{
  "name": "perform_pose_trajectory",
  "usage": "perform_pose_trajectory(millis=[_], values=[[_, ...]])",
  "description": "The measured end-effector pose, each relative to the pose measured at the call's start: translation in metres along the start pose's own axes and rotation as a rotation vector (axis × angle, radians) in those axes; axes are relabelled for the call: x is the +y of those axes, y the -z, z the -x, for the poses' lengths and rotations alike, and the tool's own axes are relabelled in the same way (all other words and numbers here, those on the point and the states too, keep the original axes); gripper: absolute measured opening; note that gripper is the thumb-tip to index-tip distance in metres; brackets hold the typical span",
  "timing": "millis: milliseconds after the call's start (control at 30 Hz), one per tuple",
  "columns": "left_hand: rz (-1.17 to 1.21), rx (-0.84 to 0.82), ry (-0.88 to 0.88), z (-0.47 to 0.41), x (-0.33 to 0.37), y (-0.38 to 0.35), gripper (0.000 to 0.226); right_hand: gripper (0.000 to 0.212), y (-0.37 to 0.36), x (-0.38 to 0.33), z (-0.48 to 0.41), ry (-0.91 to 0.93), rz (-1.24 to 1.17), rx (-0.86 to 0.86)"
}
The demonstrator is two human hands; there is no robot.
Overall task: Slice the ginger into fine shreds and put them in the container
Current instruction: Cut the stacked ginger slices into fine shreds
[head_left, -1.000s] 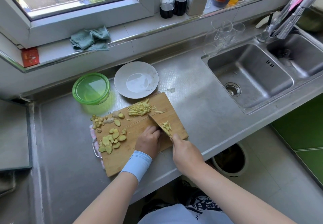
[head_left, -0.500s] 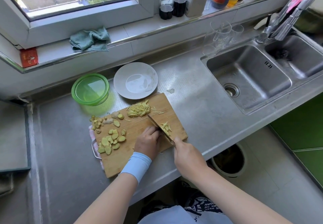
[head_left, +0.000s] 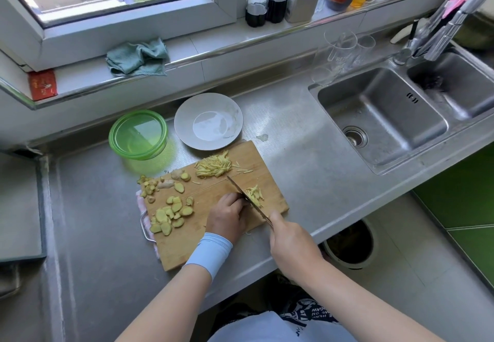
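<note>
A wooden cutting board (head_left: pixel 213 237) lies on the steel counter. Several ginger slices (head_left: pixel 171 213) are scattered over its left half, and a pile of fine ginger shreds (head_left: pixel 213 166) sits near its far edge. My right hand (head_left: pixel 291 245) grips the handle of a knife (head_left: pixel 244 197), whose blade lies on the board beside a few fresh shreds (head_left: pixel 255 194). My left hand (head_left: pixel 227 216), fingers curled, holds ginger down against the blade's left side; that ginger is hidden under the fingers. A green plastic container (head_left: pixel 137 134) stands behind the board.
A grey plate (head_left: pixel 230 112) sits behind the board, next to the container. A double sink (head_left: pixel 379 117) is at the right, with glasses (head_left: pixel 339 53) and a tap behind it. A green cloth (head_left: pixel 137 57) and bottles are on the windowsill. A bin (head_left: pixel 347 242) stands below the counter edge.
The knife has kept chopping in place beside my left fingers, and the small heap of fresh shreds to the blade's right looks slightly larger. Both hands stay where they were.
</note>
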State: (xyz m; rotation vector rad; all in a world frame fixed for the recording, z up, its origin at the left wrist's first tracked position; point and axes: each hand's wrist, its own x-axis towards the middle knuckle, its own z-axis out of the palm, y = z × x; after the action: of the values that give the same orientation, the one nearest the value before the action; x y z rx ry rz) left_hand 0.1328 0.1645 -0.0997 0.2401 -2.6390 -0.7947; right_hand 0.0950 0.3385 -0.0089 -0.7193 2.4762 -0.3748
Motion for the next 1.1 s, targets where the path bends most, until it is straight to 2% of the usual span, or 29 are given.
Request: perform_pose_trajectory(millis=[133, 200, 367, 500, 567, 833, 967, 1100], values=[[0.003, 0.0, -0.005, 0.001, -0.002, 0.0, 0.013, 0.012, -0.005, -0.001, -0.002, -0.005, -0.004, 0.0], [-0.006, 0.017, -0.012, 0.002, 0.001, 0.0, 0.016, 0.013, -0.008, -0.005, -0.013, -0.013, 0.005, 0.013], [-0.009, 0.02, -0.007, 0.001, 0.002, 0.001, 0.011, 0.027, -0.005, -0.005, -0.013, 0.001, 0.006, 0.019], [0.019, 0.013, 0.004, 0.0, 0.002, 0.001, 0.019, 0.019, -0.003, 0.004, 0.003, 0.011, -0.02, 0.012], [0.015, 0.006, 0.009, 0.0, 0.001, 0.001, 0.01, 0.011, -0.005, 0.003, 0.0, 0.001, -0.011, 0.003], [0.055, -0.049, -0.018, 0.0, -0.003, 0.009, 0.016, 0.021, -0.005, -0.005, -0.02, 0.018, -0.016, 0.022], [0.069, -0.044, -0.007, -0.001, -0.005, 0.009, 0.026, 0.01, -0.002, 0.002, -0.002, 0.022, -0.018, 0.004], [0.041, -0.046, 0.0, 0.001, -0.007, 0.004, 0.014, 0.012, -0.007, 0.0, -0.01, -0.006, 0.011, 0.0]])
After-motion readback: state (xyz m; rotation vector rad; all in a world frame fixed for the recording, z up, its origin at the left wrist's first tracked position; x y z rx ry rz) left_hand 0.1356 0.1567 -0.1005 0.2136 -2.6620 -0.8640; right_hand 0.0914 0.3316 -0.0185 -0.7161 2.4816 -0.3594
